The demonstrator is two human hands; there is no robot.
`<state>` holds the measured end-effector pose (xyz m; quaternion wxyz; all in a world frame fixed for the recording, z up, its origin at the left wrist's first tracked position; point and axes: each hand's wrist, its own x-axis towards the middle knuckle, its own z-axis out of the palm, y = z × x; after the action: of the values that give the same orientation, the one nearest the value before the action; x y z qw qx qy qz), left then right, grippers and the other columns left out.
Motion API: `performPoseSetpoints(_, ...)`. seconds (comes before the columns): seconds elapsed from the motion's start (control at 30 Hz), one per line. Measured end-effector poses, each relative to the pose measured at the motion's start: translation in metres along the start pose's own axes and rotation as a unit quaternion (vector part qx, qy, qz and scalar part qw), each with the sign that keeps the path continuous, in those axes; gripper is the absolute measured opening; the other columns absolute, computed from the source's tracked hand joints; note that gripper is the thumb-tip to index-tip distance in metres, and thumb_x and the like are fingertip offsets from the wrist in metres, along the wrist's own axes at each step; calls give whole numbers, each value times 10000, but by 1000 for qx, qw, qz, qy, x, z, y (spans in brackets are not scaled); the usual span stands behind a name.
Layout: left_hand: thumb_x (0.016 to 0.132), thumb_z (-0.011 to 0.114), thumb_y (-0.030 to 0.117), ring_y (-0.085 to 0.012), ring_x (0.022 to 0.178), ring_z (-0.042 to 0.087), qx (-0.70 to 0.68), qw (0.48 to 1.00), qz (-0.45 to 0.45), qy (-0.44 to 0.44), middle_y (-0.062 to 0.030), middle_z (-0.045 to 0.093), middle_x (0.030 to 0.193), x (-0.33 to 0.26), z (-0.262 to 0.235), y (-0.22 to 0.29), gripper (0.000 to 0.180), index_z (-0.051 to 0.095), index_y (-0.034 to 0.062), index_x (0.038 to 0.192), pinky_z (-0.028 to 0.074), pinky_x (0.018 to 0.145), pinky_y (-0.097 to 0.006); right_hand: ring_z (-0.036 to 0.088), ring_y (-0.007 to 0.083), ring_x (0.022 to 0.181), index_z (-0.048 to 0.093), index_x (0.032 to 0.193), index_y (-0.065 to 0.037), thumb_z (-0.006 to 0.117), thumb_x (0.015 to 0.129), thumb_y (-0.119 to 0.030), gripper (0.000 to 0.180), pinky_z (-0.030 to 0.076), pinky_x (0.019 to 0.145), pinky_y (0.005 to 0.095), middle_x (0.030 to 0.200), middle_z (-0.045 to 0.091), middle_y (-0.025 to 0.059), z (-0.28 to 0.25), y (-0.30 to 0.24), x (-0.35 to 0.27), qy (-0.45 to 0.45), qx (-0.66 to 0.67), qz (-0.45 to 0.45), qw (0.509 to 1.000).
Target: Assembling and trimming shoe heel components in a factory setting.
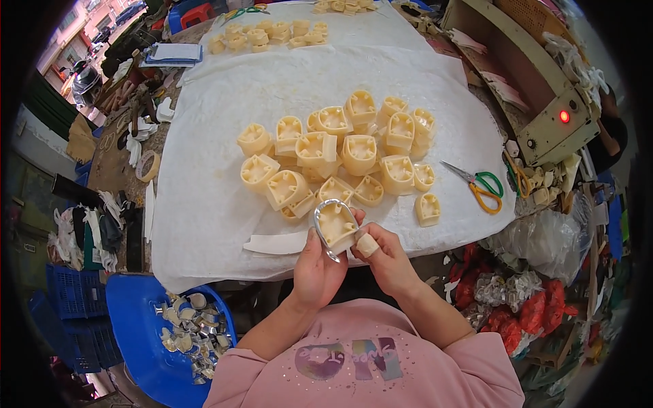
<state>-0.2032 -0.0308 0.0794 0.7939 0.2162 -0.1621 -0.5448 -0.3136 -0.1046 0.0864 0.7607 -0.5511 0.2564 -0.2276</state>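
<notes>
Just above the table's near edge, my left hand (317, 269) grips a cream plastic shoe heel (336, 226) with its hollow, pegged face up. A shiny silver strip (319, 224) curves around the heel's left side and top, its lower end by my left fingers. My right hand (389, 262) is closed at the heel's right side, fingers on its edge. A cream piece that looks like a wrapping (367, 245) sits at my right thumb tip. Beyond both hands lies a heap of similar cream heels (316, 151); one single heel (428, 209) stands apart at the right.
White cloth covers the table (211, 170). Scissors (479, 187) with green and orange handles lie right, a white strip (275, 243) near the front. A blue bin (139, 340) holds silver-covered pieces lower left. A machine (537, 102) with a red light stands right; tape (147, 166) lies left.
</notes>
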Motion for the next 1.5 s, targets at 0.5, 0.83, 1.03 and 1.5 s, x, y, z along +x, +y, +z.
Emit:
performPoseSetpoints(0.5,999,325,354,-234,761,589,167,975,132,63,-130,564,871,28,9,10,311,436,76,1083,500,705,-345,557,152,757,587,1033,-18,558,915,-125,162,459,692,291,828,611,71,-9,3,-1,36,-174,-87,980)
performPoseSetpoints(0.83,988,332,379,-223,719,582,262,947,180,46,-135,555,862,14,15,9,329,407,77,1092,501,656,-338,465,89,734,561,958,-33,522,921,-132,113,393,645,259,806,538,13,-5,11,-6,-40,-33,-13,999)
performPoseSetpoints(1.03,1000,307,364,-224,731,577,174,972,140,77,-134,560,853,22,15,10,308,429,92,1080,488,664,-331,399,52,671,557,901,-51,526,952,-202,162,336,604,230,754,485,-39,-3,10,-2,-52,159,29,985)
performPoseSetpoints(1.5,999,301,428,-242,769,575,-15,989,20,146,-116,583,888,22,10,15,400,518,94,1043,498,671,-359,387,79,661,525,896,-32,498,968,-214,197,334,616,239,719,472,-11,3,10,0,-37,158,8,987)
